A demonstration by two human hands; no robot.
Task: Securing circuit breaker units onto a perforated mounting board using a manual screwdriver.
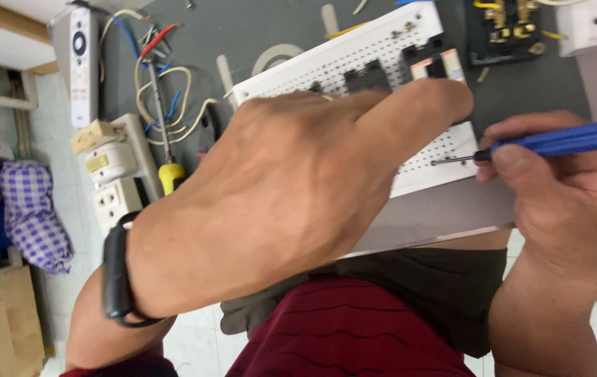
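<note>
Left hand point(277, 188) spread flat, palm down, over the white perforated board point(421, 164) near the bench's point(424, 216) front edge, seemingly pinning it steady, nothing gripped. Right hand point(564, 188) closed around the blue-handled screwdriver point(557, 139), fingers pressed together, tip touching the board's near right corner. Yellow-handled screwdriver point(171, 174) and loose wires point(166, 91) toward the left edge.

Even, soft daylight; faint shadows; near hand slightly soft (close to lens); no glare.
</note>
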